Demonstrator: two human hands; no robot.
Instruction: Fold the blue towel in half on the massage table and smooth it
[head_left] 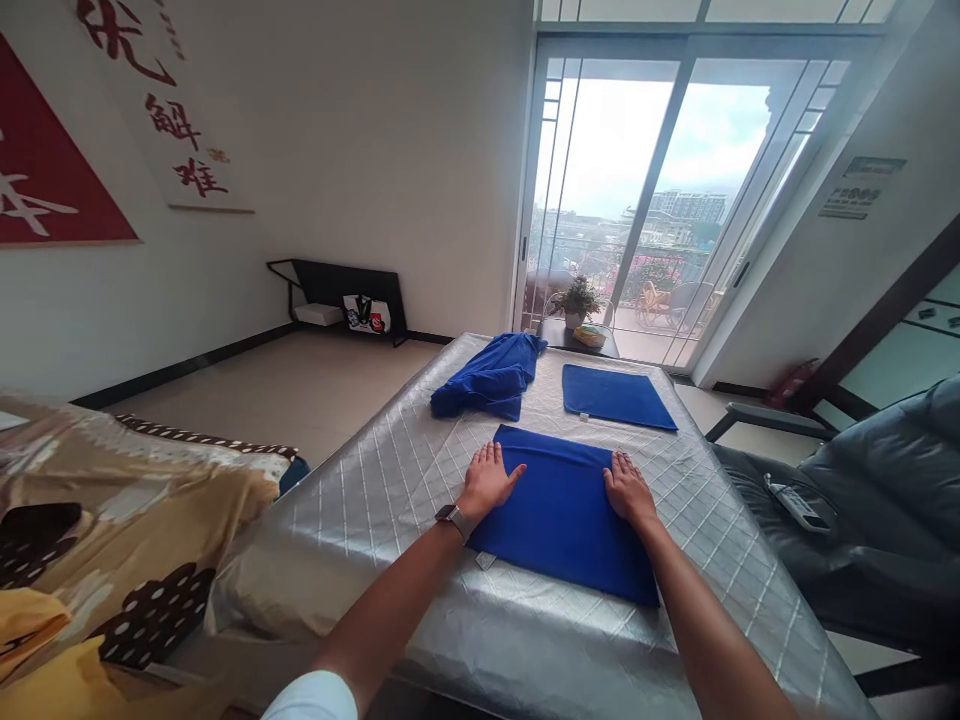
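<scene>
- Has the left hand [487,480] palm down over the left edge of the near blue cloth [559,525], fingers extended, grasping nothing; seems to steady that side.
- Has the right hand [630,490] likewise flat over the right edge of the near blue cloth, nothing clasped; with both palms, apparently holds the fabric spread, despite a ripple along its far edge.
- Has a silver quilted cover [360,490] beneath the near blue cloth, probably useful as broad, level support.
- Has a second blue cloth [619,397] beyond the near blue cloth, rightward, lying flat, perhaps against creasing.
- Has crumpled blue fabric [491,380] beyond the near blue cloth, leftward, heaped apart, leaving room for both hands.
</scene>
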